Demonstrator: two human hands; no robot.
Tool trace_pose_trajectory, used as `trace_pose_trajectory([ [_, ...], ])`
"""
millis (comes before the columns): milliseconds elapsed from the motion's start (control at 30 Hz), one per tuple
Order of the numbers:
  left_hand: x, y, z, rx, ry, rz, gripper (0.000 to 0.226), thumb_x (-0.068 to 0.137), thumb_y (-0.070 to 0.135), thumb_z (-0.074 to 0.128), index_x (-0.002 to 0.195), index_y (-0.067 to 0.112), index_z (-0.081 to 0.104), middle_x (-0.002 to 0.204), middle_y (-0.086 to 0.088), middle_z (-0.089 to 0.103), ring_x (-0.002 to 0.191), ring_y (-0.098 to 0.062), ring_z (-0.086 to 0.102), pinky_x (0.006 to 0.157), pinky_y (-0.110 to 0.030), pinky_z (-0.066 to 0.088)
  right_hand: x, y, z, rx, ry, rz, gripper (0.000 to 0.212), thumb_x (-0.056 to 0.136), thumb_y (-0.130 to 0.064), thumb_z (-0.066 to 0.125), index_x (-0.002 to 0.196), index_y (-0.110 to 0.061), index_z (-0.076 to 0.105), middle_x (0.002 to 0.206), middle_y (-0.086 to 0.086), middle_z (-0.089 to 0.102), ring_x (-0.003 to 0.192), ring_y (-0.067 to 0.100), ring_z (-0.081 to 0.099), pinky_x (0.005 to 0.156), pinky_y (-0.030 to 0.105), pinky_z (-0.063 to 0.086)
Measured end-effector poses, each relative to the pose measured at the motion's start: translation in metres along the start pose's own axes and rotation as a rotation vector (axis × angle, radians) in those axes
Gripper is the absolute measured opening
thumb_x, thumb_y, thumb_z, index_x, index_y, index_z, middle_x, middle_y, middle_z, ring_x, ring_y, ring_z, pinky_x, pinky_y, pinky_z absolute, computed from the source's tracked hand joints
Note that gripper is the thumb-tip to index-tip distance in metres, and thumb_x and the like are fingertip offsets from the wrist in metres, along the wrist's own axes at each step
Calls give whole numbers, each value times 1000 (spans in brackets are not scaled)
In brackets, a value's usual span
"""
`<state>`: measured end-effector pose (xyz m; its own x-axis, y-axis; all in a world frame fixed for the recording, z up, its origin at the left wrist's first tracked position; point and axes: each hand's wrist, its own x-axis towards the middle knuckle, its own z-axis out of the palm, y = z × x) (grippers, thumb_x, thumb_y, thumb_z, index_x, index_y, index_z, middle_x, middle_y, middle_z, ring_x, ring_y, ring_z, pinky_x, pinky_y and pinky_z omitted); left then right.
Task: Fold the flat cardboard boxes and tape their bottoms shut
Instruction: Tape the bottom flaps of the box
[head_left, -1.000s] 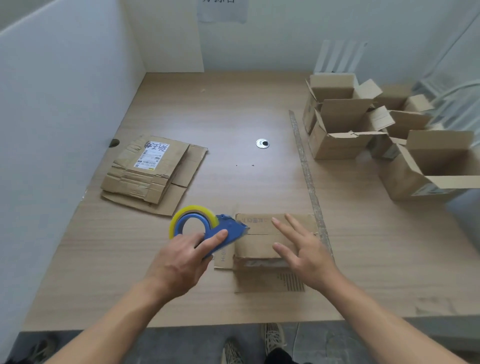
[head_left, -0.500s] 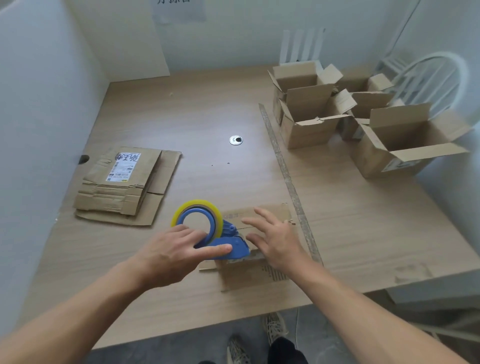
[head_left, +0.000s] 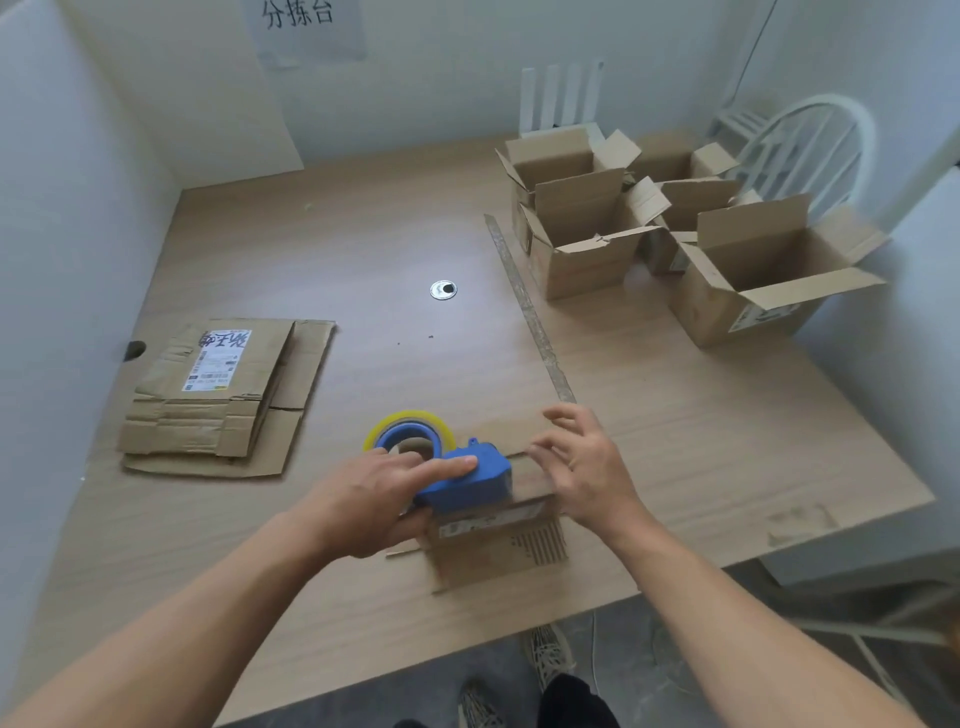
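The person works with two bare hands, the left hand (head_left: 374, 499) and the right hand (head_left: 587, 467), and both forearms (head_left: 727, 613) are uncovered from the wrist to the picture's lower edge. Below the near edge of the tabletop (head_left: 311, 597) two shoes (head_left: 548, 656) show on the grey floor (head_left: 405, 691). They are knitted trainers mottled in pale and dark patches. A dark, near-black trouser leg (head_left: 576, 701) covers the heel of the right one.
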<state>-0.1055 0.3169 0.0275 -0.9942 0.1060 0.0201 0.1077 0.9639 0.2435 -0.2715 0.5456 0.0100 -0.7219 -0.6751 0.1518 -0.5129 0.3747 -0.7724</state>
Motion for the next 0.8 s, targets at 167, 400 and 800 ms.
trace_pose_trajectory([
  [167,7,0,-3,4,-96,-70,67,83,51,31,136,70,-5,97,7,57,74,-21,52,64,-32,39,1,32,-40,31,-71,288,13,91,-27,68,83,-18,73,107,-5,61,100,10,60,93,19,47],
  [400,16,2,-5,-14,-127,-83,73,84,48,41,132,74,-7,109,8,59,81,-19,55,73,-36,48,12,26,-41,46,-143,479,27,92,-39,63,71,-22,68,89,-1,70,84,17,63,80,35,50],
  [800,14,9,-7,-5,-93,-81,72,80,45,42,141,62,8,86,11,55,67,-18,50,58,-33,44,38,36,-31,-94,-289,592,36,95,-46,57,82,-16,71,61,-5,53,58,8,48,51,24,34],
])
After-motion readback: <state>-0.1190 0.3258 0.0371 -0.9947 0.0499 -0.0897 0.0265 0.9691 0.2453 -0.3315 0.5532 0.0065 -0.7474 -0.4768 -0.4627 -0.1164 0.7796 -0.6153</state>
